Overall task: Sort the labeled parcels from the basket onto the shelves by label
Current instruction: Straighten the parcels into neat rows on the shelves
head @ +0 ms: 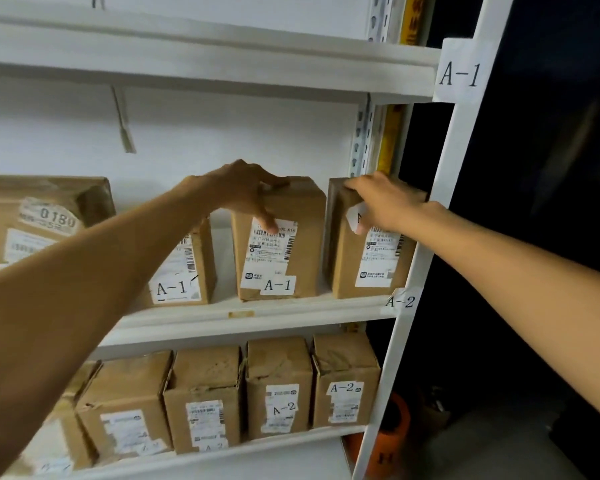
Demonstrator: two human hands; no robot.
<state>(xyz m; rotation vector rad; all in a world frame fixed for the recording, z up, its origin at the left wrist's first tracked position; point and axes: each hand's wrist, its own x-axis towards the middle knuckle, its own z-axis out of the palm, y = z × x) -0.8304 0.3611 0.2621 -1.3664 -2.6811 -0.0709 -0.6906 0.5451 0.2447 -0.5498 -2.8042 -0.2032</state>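
1. The shelf rack is smooth, white painted metal. Its middle shelf [291, 310] carries the A-1 row, and the lower shelf [222, 452] carries dented cartons marked A-2.
2. A large parcel [42, 216] of creased brown cardboard with a worn label sits at the left end of the middle shelf.
3. The task's things are two matte brown cartons. Both stand with the long axis vertical and the printed labels facing me.
   - The middle parcel [291, 251], marked A-1, stands near the front edge.
   - The end parcel [371, 268] stands at the right end, just beside the upright [430, 220]. Its handwritten mark is hidden.
4. My left hand [246, 188] grips the middle parcel. The fingers [274, 184] are curled over its top edge and the thumb is on its label.
5. My right hand [385, 202] grips the end parcel at its top front corner, with the thumb on its front face.
6. Each parcel lies directly under its nearer hand. I judge the next move to be a short push rearward to square both cartons on the shelf.
7. The basket is not in view.
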